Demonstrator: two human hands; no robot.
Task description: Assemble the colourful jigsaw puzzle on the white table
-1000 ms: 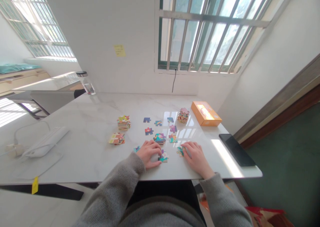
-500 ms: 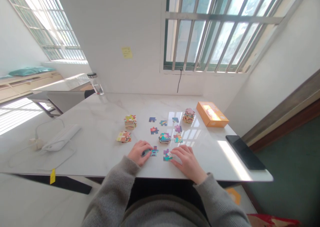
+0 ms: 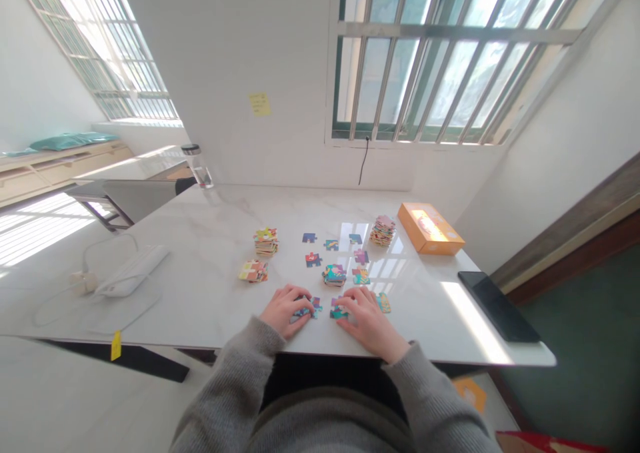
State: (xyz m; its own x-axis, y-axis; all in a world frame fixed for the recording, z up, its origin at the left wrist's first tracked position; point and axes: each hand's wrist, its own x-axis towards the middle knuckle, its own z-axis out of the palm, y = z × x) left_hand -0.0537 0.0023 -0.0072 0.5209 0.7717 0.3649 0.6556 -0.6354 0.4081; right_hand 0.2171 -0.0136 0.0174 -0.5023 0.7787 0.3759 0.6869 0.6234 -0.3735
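Here, at a marble table (image 3: 190, 266), we see two stacks of puzzle pieces (image 3: 266, 242) left of our left hand (image 3: 286, 310), which curls half shut over a blue-and-teal piece (image 3: 305, 312), though we cannot tell whether it grips. Our right hand (image 3: 370, 320), fingers loosely spread, rests its fingertips (image 3: 346, 298) on a second piece (image 3: 339, 312), with a loose piece (image 3: 383, 302) just beside it and an orange box (image 3: 430, 228) well beyond.
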